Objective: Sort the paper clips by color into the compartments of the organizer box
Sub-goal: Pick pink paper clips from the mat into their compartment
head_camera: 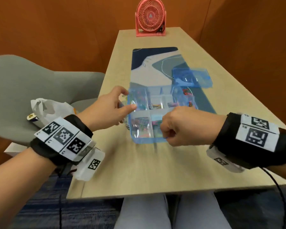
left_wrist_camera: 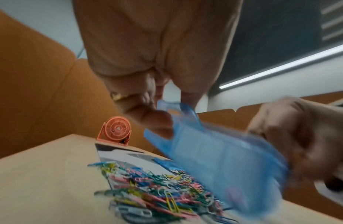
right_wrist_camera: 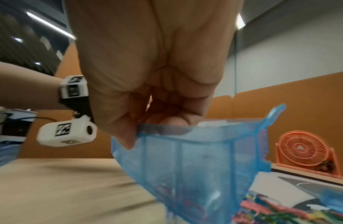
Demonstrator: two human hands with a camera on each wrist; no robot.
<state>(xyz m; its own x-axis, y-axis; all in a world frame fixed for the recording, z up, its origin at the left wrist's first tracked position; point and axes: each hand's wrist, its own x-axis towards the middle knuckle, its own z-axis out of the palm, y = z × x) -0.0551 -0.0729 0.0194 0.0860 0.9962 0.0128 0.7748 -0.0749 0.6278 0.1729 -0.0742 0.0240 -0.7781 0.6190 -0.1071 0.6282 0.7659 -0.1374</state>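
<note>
2 hands (head_camera: 112, 107) (head_camera: 180, 126) pinch the tilted, lifted organizer box (head_camera: 147, 113) over the paper clips (left_wrist_camera: 157, 189); a slip could drop it and scatter them off the worktop (head_camera: 139, 162).

office booth | orange partition panels (head_camera: 56, 30) | strip ceiling lights (left_wrist_camera: 281, 69)

The organizer box (head_camera: 143, 139) is glossy see-through blue plastic, on a matt wood-grain table (head_camera: 122, 171); beyond it, a pink plastic fan (head_camera: 150, 17).
</note>
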